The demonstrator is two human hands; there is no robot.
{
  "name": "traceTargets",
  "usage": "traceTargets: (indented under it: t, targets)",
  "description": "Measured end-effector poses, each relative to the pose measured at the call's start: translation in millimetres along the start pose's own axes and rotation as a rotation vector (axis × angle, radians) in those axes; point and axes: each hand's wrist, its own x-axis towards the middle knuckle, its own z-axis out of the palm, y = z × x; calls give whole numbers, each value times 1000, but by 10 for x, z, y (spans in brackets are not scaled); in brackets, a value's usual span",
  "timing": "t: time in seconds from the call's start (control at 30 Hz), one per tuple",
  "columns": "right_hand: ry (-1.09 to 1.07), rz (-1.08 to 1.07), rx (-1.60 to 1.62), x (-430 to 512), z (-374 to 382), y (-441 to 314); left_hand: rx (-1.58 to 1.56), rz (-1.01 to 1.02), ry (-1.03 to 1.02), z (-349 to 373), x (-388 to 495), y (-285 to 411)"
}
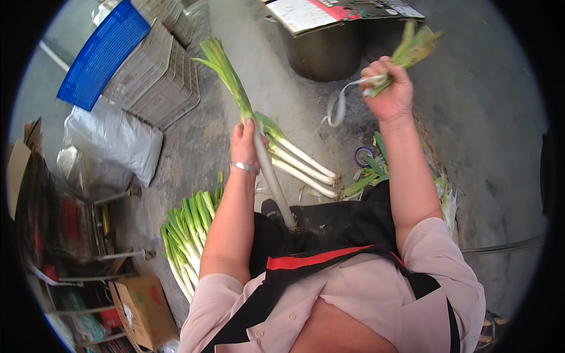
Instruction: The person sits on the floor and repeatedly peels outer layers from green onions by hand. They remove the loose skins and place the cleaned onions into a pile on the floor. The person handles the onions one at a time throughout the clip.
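Note:
My left hand [248, 143] is closed around a long green onion [270, 176], whose green leaves point up and away while its root end rests over my dark apron. My right hand [389, 90], raised at the upper right, grips a bunch of torn green leaves [410, 48] with a pale peeled strip hanging from it. Between my hands, several green onions [302, 165] lie on the floor with their roots to the right. A larger pile of green onions [187, 236] lies left of my left forearm, partly hidden by it.
Loose leaves [368, 178] and a roll of tape [364, 156] lie near my right knee. Ahead stands a dark round container [324, 53] under a cardboard sheet [348, 13]. Stacked crates [150, 75], a blue basket [103, 53], a white sack [117, 137] and a cardboard box [145, 309] are on the left.

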Motion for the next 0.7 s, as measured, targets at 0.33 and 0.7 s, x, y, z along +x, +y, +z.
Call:
traceTargets:
  t: [0.33, 0.7]
  targets:
    - [189, 310, -854, -198, -307, 757, 186, 37, -392, 622, -430, -455]
    - [-28, 489, -480, -274, -244, 850, -176, -197, -496, 648, -531, -133]
